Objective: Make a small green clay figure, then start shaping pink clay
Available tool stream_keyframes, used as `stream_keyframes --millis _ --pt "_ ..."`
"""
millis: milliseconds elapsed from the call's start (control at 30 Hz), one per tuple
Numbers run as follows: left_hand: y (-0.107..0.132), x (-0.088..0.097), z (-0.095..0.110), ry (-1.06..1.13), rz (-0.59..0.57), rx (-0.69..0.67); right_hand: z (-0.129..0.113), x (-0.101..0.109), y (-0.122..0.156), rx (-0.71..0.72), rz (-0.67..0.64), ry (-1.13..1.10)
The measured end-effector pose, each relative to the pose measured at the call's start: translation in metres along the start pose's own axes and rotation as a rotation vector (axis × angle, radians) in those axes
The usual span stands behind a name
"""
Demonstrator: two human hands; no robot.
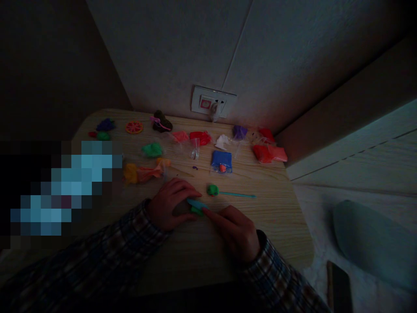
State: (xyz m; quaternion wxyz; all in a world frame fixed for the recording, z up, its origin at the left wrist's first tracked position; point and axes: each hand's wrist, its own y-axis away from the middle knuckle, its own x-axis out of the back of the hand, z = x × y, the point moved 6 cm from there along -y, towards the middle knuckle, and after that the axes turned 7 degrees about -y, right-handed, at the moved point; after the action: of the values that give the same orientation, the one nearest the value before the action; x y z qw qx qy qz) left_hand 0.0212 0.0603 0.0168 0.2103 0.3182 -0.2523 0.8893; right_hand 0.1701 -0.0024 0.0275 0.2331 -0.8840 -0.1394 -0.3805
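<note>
Orange clay [130,174] lies left of and beyond the left hand [170,204], whose thumb and fingers curve widely apart, apparently gripping nothing. Between it and the right hand [237,231], a blue modelling knife [197,203] lies over a green clay piece [196,211] on the wooden table [273,226], its long axis slanting to a free end that points left and slightly toward the wall [156,65]. The right hand curls around the near end, apparently cutting or pressing the clay, which probably calls next for steady downward pressure.
</note>
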Motion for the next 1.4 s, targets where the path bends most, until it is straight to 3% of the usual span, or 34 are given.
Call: stream_keyframes --millis 167,333,533,1000,1400 --pt "0.0 0.012 -0.004 -0.157 0.011 -0.024 0.0 -0.003 0.0 0.023 0.003 0.047" --pt "-0.004 0.007 0.0 -0.295 -0.036 -0.062 0.0 -0.005 0.002 0.057 -0.007 0.024" --pt "-0.005 0.01 0.003 -0.261 0.005 -0.104 -0.006 -0.003 0.003 0.115 0.031 0.052" --pt "-0.002 0.007 -0.002 -0.237 -0.035 -0.072 -0.011 -0.002 0.0 0.225 0.048 0.121" --pt "-0.003 0.008 -0.002 -0.217 -0.036 -0.059 -0.006 -0.003 0.001 0.198 0.039 0.11"
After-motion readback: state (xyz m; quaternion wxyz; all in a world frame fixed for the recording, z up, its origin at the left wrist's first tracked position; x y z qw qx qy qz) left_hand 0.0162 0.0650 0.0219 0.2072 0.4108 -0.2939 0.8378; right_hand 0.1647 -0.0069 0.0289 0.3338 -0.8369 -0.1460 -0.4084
